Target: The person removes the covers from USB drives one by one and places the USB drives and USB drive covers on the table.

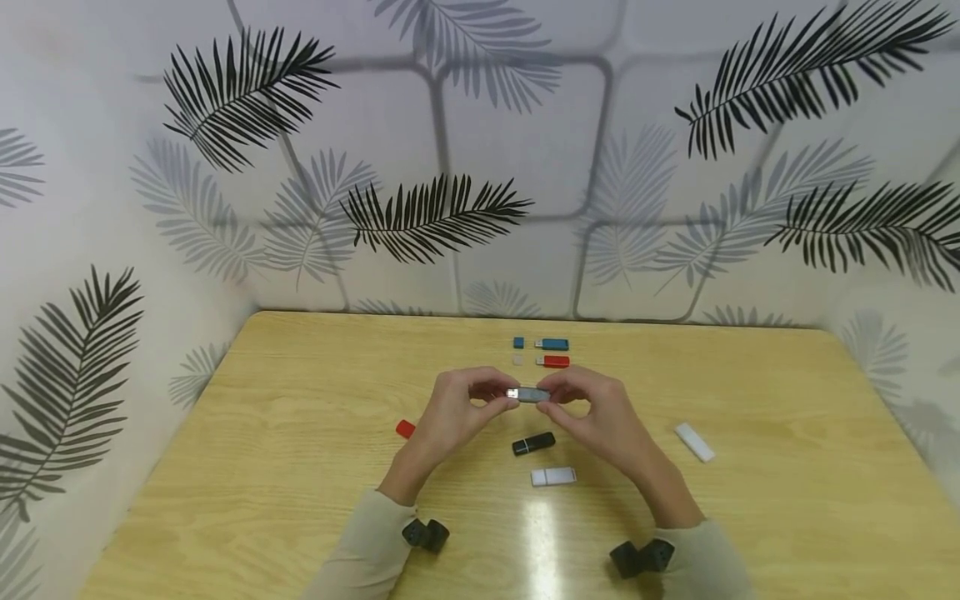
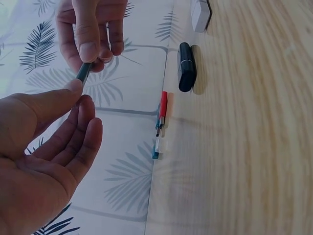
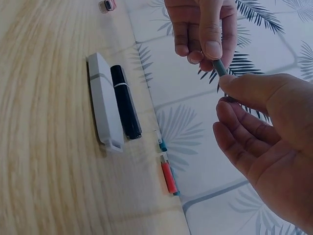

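Note:
Both hands pinch a small grey USB stick (image 1: 532, 395) between thumb and fingers, raised above the table. The left hand (image 1: 463, 410) has the silver metal end, and the right hand (image 1: 600, 417) grips the grey end. Just part of the stick (image 2: 83, 72) shows between the thumbs in the left wrist view, with the left hand (image 2: 46, 147) below and the right hand (image 2: 87, 29) above. The right wrist view shows the right hand (image 3: 274, 122) at the right, the left hand (image 3: 208, 29) above it and the stick (image 3: 219, 67) between them.
Behind the hands lie a blue stick (image 1: 555, 344), a red stick (image 1: 557, 362), a blue cap (image 1: 518, 342) and a pale cap (image 1: 517, 360). Nearer are a black stick (image 1: 534, 443) and a white one (image 1: 553, 477). A red piece (image 1: 405, 428) lies left, a white piece (image 1: 694, 442) right.

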A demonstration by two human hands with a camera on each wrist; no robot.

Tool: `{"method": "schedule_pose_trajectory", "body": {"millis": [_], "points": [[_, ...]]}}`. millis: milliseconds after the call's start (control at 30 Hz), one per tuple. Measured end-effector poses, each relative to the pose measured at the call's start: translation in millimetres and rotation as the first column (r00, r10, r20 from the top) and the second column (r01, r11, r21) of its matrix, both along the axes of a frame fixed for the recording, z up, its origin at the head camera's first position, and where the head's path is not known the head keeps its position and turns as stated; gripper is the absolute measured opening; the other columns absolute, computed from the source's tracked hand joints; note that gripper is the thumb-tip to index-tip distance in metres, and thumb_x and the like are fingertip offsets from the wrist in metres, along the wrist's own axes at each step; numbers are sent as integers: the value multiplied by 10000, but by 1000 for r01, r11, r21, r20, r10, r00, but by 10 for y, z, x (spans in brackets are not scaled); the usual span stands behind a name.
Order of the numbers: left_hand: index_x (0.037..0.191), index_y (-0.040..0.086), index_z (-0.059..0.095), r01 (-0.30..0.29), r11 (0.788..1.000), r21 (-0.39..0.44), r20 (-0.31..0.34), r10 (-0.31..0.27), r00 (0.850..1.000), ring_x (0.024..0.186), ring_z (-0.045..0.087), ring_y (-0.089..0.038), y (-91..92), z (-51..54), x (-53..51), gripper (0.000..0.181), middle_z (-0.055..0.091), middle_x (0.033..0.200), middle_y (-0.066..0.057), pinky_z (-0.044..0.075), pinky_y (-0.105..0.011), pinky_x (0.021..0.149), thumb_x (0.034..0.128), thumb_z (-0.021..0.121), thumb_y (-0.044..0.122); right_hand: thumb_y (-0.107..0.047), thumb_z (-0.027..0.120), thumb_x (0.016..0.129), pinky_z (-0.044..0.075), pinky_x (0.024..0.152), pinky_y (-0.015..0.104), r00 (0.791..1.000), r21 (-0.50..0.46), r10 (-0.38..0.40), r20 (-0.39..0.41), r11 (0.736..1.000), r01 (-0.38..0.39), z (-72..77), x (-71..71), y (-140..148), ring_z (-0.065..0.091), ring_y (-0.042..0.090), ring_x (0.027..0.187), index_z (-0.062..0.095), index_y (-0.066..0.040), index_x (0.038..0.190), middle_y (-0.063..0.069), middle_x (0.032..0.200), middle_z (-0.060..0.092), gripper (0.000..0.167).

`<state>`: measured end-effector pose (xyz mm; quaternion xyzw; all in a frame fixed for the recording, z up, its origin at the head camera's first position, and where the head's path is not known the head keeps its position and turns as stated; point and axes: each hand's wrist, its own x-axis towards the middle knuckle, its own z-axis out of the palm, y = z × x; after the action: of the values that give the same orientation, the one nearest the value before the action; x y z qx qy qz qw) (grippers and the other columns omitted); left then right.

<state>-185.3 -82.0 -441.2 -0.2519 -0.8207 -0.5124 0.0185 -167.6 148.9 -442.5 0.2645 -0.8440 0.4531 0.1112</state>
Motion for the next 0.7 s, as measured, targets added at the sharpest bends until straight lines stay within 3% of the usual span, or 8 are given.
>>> {"method": "schedule_pose_trajectory", "body": {"millis": [700], "points": [[1044,73,787,50,994,96,15,-51,999,842,730,-156,23,31,13,140,766,981,-49,613,-389,764,905,792,89,16,817,855,614,785,376,995,-23,69,-76,997,-71,57,-18,104,702,124,834,735,-73,1038,-19,984,726,219]]}}
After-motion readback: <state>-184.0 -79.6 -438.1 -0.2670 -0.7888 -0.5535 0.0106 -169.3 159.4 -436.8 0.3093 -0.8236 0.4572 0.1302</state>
